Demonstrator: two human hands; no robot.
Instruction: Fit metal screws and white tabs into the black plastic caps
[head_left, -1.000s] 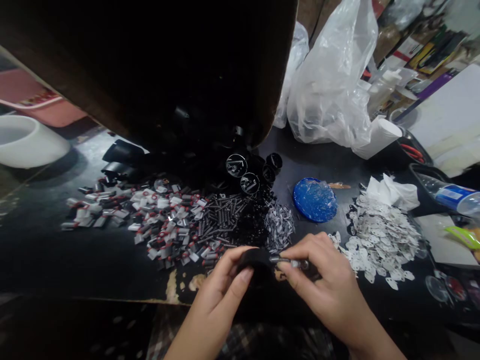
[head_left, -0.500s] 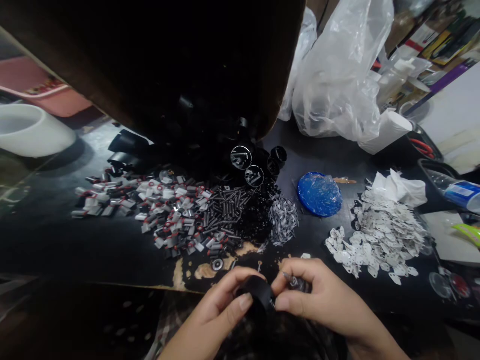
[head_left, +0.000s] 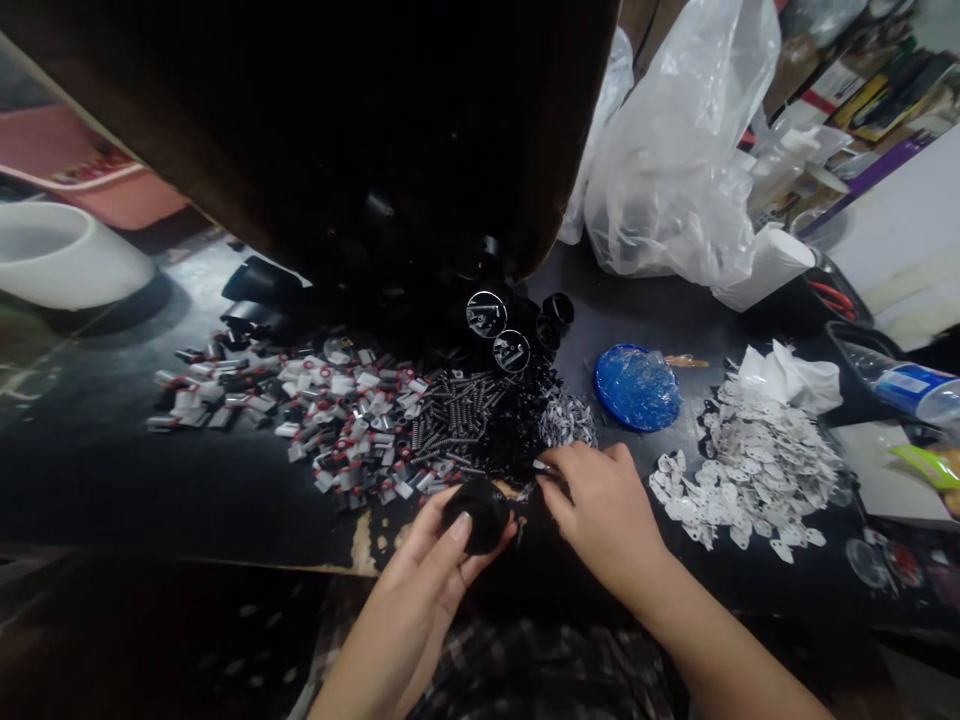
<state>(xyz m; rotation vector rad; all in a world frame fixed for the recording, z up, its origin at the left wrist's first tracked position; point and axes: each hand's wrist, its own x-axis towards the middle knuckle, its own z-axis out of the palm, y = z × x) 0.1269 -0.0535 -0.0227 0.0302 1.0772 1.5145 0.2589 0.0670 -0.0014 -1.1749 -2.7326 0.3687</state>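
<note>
My left hand [head_left: 431, 560] is wrapped around a round black plastic housing [head_left: 478, 515], held just above the front edge of the table. To its right, my right hand [head_left: 600, 495] reaches over the near side of a heap of small grey pointed pieces [head_left: 568, 418]. Its thumb and forefinger are drawn together beside small black parts [head_left: 514, 435]; whatever is between them is too small to name. Coil springs [head_left: 459, 412] lie left of the black parts. Farther left spread grey cylindrical pieces with red rings [head_left: 352, 420].
A large dark container [head_left: 337, 120] looms at the back, with black round housings [head_left: 511, 350] at its mouth. On the right are a blue lid [head_left: 637, 388] with a clear smear, flat whitish metal plates [head_left: 772, 470], crumpled tissue [head_left: 795, 378] and a plastic bag [head_left: 667, 170].
My left hand has moved up and left with the black housing and turned it. My right hand has left the housing and moved up to the heap of small grey pieces.
</note>
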